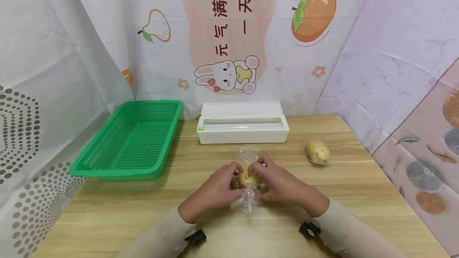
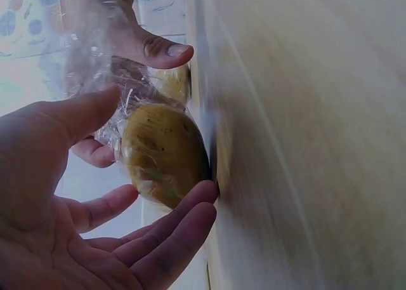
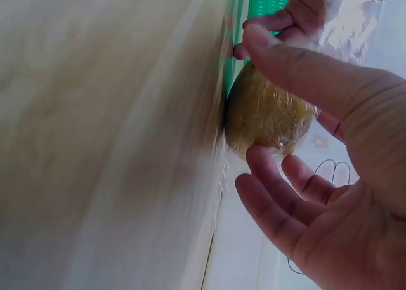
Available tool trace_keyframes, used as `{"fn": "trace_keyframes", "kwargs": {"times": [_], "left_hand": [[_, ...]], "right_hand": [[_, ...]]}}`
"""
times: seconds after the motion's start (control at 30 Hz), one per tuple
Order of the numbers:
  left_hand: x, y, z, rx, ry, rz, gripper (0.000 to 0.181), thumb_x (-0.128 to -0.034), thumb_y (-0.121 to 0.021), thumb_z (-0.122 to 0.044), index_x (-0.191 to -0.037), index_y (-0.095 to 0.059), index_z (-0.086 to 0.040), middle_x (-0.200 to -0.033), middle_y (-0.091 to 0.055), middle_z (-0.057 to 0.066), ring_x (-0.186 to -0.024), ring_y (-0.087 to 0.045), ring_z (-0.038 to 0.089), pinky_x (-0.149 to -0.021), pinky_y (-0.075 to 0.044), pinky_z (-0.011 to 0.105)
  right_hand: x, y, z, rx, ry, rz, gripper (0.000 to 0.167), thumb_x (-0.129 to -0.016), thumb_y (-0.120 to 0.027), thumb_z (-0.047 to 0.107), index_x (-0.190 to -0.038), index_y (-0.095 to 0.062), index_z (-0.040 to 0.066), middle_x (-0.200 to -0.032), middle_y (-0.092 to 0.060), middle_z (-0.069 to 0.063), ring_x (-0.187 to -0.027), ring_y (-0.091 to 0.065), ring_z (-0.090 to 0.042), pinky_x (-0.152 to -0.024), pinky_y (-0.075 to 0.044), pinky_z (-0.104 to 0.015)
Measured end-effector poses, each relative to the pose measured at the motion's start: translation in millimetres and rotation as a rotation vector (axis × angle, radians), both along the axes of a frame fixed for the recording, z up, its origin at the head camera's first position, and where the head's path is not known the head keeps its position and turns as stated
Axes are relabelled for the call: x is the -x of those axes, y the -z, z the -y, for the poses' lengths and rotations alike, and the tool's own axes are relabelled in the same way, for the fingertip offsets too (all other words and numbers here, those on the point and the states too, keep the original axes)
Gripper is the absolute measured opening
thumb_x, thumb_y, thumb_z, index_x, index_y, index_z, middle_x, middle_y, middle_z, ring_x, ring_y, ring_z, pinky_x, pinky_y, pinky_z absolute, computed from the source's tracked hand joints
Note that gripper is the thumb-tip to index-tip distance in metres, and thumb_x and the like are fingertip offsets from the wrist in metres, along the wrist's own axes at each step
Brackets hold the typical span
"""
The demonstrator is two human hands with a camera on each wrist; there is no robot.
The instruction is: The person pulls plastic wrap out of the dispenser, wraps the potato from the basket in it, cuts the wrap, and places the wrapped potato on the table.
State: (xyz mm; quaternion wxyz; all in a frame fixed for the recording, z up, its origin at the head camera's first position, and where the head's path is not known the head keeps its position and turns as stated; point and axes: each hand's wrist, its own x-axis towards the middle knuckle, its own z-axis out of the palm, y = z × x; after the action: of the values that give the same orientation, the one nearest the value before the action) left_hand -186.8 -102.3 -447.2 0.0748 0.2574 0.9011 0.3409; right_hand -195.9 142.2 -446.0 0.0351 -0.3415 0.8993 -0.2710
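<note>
A potato (image 1: pixel 247 180) in clear plastic wrap (image 1: pixel 249 201) rests on the table between both hands. The wrap sticks out in loose ends at its far and near sides. My left hand (image 1: pixel 219 186) holds the potato from the left, its fingertips on the skin in the left wrist view, where the potato (image 2: pixel 163 151) shows dark specks. From the right, my right hand (image 1: pixel 283 184) holds it too. In the right wrist view, the thumb and fingers of that hand (image 3: pixel 336 220) curve around the wrapped potato (image 3: pixel 266 115).
A second wrapped potato (image 1: pixel 317 151) lies at the right. At the back stands a white wrap box (image 1: pixel 243 135) with its lid up and a roll inside. A green plastic basket (image 1: pixel 143 146) sits at the left. Patterned cloth (image 1: pixel 157 71) hangs behind the wooden table (image 1: pixel 358 206).
</note>
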Motion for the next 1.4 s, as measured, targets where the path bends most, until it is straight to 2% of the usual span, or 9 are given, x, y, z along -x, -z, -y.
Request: {"fn": "trace_keyframes", "kwargs": {"times": [0.13,0.27,0.47,0.63,0.77,0.93,1.1,1.27,1.4], "left_hand": [[0.7,0.3,0.6,-0.006,0.000,0.005,0.044,-0.0908,-0.078,-0.033,-0.124,-0.056,-0.016,-0.112,-0.065,0.003,-0.094,-0.066,0.017,-0.076,-0.054,0.026],[1.8,1.3,1.1,-0.003,0.012,0.003,0.040,-0.0918,-0.076,-0.033,-0.122,-0.055,-0.016,-0.110,-0.064,0.003,-0.093,-0.066,0.017,-0.075,-0.053,0.027],[1.3,1.1,1.8,0.022,0.010,-0.022,0.045,-0.0892,-0.077,-0.045,-0.117,-0.055,-0.018,-0.112,-0.060,0.001,-0.099,-0.065,0.019,-0.079,-0.053,0.028],[-1.6,-2.1,0.7,0.054,0.004,-0.022,0.060,-0.0824,-0.081,-0.058,-0.119,-0.055,-0.019,-0.120,-0.058,-0.002,-0.109,-0.064,0.018,-0.086,-0.054,0.031],[-2.3,-2.5,-1.1,0.040,-0.023,0.004,0.066,-0.0825,-0.073,-0.071,-0.119,-0.057,-0.019,-0.121,-0.060,-0.003,-0.111,-0.065,0.015,-0.087,-0.055,0.031],[-0.2,0.1,-1.4,-0.015,-0.061,0.029,0.047,-0.0938,-0.064,-0.064,-0.113,-0.059,-0.021,-0.120,-0.062,-0.002,-0.110,-0.068,0.016,-0.088,-0.057,0.032],[1.6,0.2,-3.6,-0.063,-0.080,0.028,0.040,-0.0982,-0.058,-0.063,-0.107,-0.059,-0.024,-0.115,-0.063,-0.003,-0.107,-0.071,0.016,-0.087,-0.058,0.032],[7.0,0.3,-7.2,-0.070,-0.099,-0.014,0.036,-0.0986,-0.059,-0.060,-0.100,-0.061,-0.024,-0.108,-0.066,-0.004,-0.098,-0.073,0.012,-0.081,-0.058,0.030],[11.8,-0.6,-8.3,-0.068,-0.120,-0.010,0.030,-0.0974,-0.063,-0.055,-0.093,-0.063,-0.025,-0.101,-0.067,-0.005,-0.082,-0.068,0.008,-0.069,-0.056,0.029]], "right_hand": [[0.2,0.2,1.1,0.008,0.000,-0.032,0.059,-0.077,-0.092,0.024,-0.122,-0.056,0.030,-0.124,-0.044,0.005,-0.098,-0.061,-0.013,-0.079,-0.055,-0.026],[2.9,1.3,-2.0,0.059,-0.018,-0.031,0.046,-0.083,-0.086,0.019,-0.119,-0.061,0.032,-0.122,-0.048,0.006,-0.098,-0.062,-0.013,-0.084,-0.057,-0.031],[6.4,-1.2,-7.6,0.118,-0.056,0.005,0.041,-0.084,-0.083,0.015,-0.117,-0.066,0.034,-0.121,-0.053,0.008,-0.101,-0.063,-0.013,-0.087,-0.058,-0.040],[6.3,-3.2,-9.8,0.126,-0.057,0.029,0.031,-0.089,-0.082,0.030,-0.115,-0.067,0.039,-0.121,-0.054,0.012,-0.103,-0.063,-0.012,-0.088,-0.057,-0.043],[6.6,-2.1,-10.2,0.123,-0.045,0.019,0.020,-0.094,-0.077,0.038,-0.109,-0.066,0.045,-0.121,-0.054,0.015,-0.103,-0.063,-0.010,-0.087,-0.057,-0.041],[7.4,-1.1,-8.2,0.142,-0.045,0.009,0.005,-0.097,-0.070,0.048,-0.099,-0.066,0.045,-0.119,-0.055,0.013,-0.102,-0.064,-0.010,-0.088,-0.057,-0.042],[8.0,-1.5,-6.7,0.175,-0.041,0.016,0.008,-0.098,-0.069,0.047,-0.092,-0.067,0.042,-0.116,-0.057,0.011,-0.098,-0.063,-0.014,-0.083,-0.056,-0.042],[8.9,-2.0,-6.0,0.207,-0.020,0.047,0.011,-0.098,-0.071,0.042,-0.088,-0.069,0.038,-0.111,-0.058,0.011,-0.095,-0.063,-0.012,-0.081,-0.058,-0.040],[11.5,-2.8,-5.7,0.239,0.001,0.093,0.015,-0.096,-0.073,0.044,-0.084,-0.070,0.036,-0.106,-0.061,0.011,-0.093,-0.063,-0.010,-0.081,-0.059,-0.038]]}}
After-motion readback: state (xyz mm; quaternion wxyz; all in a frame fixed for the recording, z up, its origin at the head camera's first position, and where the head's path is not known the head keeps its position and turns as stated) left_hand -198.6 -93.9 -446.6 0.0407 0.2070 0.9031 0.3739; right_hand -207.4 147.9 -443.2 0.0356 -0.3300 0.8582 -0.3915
